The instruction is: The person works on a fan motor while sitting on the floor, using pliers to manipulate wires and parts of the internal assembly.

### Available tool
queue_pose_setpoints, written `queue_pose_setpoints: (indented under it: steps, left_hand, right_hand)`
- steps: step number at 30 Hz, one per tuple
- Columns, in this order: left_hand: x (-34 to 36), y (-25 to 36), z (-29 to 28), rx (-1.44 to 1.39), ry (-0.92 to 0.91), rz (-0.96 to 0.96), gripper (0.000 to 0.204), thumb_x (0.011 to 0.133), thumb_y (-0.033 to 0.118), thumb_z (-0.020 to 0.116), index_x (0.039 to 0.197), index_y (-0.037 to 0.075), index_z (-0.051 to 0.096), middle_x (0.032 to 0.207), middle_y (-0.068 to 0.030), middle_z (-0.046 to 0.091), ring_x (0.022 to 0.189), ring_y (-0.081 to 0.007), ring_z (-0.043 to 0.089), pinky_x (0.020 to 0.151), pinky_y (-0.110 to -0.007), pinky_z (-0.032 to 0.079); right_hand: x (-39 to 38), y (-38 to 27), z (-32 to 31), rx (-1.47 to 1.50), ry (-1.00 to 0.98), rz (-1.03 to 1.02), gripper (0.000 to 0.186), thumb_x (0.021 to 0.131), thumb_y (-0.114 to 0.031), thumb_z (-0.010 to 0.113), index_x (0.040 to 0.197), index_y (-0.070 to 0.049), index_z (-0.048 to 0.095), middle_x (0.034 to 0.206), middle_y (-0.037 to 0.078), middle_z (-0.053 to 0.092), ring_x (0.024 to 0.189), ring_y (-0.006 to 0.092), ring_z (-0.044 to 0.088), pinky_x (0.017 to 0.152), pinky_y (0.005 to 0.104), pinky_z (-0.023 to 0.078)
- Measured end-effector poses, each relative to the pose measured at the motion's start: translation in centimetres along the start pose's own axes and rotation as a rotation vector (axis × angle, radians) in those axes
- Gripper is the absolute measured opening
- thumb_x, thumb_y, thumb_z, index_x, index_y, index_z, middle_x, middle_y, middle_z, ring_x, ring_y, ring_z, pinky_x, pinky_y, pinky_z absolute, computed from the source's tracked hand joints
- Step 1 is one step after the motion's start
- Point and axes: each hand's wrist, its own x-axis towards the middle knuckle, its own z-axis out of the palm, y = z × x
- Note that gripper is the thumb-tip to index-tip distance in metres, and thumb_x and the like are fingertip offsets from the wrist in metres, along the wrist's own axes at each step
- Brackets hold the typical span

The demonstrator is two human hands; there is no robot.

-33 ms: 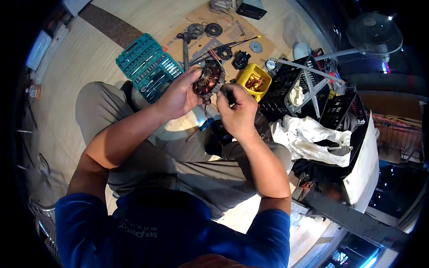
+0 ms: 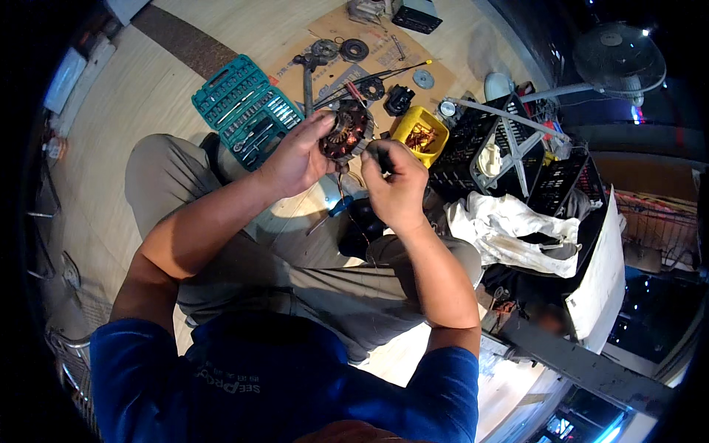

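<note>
My left hand (image 2: 295,159) grips a round motor stator (image 2: 347,134), its thumb along the near upper side. The stator has a dark slotted rim and copper windings and is tilted. Close against its right side is my right hand (image 2: 401,184), fingers curled inward. Something dark shows among those fingers, too shaded to name. Thin copper wire (image 2: 360,221) hangs below the stator toward my trousers. Beneath the hands, a screwdriver-like tool with a blue handle (image 2: 340,206) lies by my legs.
A teal socket-set case (image 2: 235,98) lies open at the left. Beyond, a hammer (image 2: 308,87) and several motor parts rest on cardboard (image 2: 436,74). On the right are a yellow tub (image 2: 403,137) of copper scraps, black crates (image 2: 450,166), white cloth (image 2: 480,221) and a fan (image 2: 619,59).
The stator has turned slightly in my left hand, showing more of its face. A longer length of thin wire now shows below it. My right hand has shifted a little.
</note>
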Motion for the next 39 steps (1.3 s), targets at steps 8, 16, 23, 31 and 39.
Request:
queue_pose_setpoints:
  steps: [8,16,23,31,39]
  left_hand:
    - [-0.7,0.3,-0.2,0.024,-0.026,0.035,0.037,0.102,0.019,0.037,0.137,0.006,0.038,0.125,-0.0096,0.056,0.111,-0.0198,0.059,0.088,-0.039,0.051]
    - [-0.9,0.6,0.2,0.037,-0.014,0.064,0.031,0.101,0.023,0.044,0.130,0.013,0.044,0.111,-0.0055,0.063,0.095,-0.0147,0.064,0.070,-0.031,0.053]
    - [-1.1,0.6,0.5,0.052,-0.005,0.067,0.029,0.101,0.023,0.044,0.128,0.011,0.045,0.108,-0.0054,0.063,0.093,-0.0128,0.064,0.069,-0.030,0.053]
    - [-1.1,0.7,0.8,0.074,0.020,0.102,0.030,0.101,0.021,0.046,0.128,0.010,0.042,0.108,-0.0057,0.063,0.091,-0.0120,0.064,0.068,-0.029,0.053]
    - [-1.2,0.6,0.9,0.128,0.024,0.147,0.030,0.099,0.018,0.049,0.126,0.009,0.040,0.108,-0.0076,0.062,0.095,-0.0148,0.064,0.068,-0.029,0.053]
  right_hand:
    - [-0.5,1.2,-0.7,0.145,-0.035,0.160,0.011,0.083,-0.004,0.067,0.092,0.000,0.062,0.076,0.007,0.060,0.065,0.0134,0.055,0.061,0.0255,0.045]
    - [-0.4,1.0,-0.7,0.136,-0.133,0.164,0.015,0.083,-0.006,0.069,0.095,0.000,0.064,0.078,0.008,0.062,0.065,0.0145,0.057,0.061,0.0267,0.046]
    - [-0.1,0.7,-0.9,0.017,-0.145,0.102,0.015,0.083,-0.006,0.069,0.096,0.000,0.064,0.075,0.009,0.062,0.064,0.0158,0.058,0.060,0.0280,0.047]
    - [-0.1,0.5,-0.9,0.050,-0.226,0.180,0.014,0.086,-0.005,0.066,0.098,0.000,0.061,0.075,0.010,0.061,0.063,0.0164,0.059,0.060,0.0290,0.047]
    - [-0.3,1.2,-0.3,-0.018,-0.174,0.133,0.013,0.086,-0.005,0.065,0.097,0.000,0.060,0.075,0.011,0.060,0.065,0.0190,0.059,0.061,0.0310,0.047]
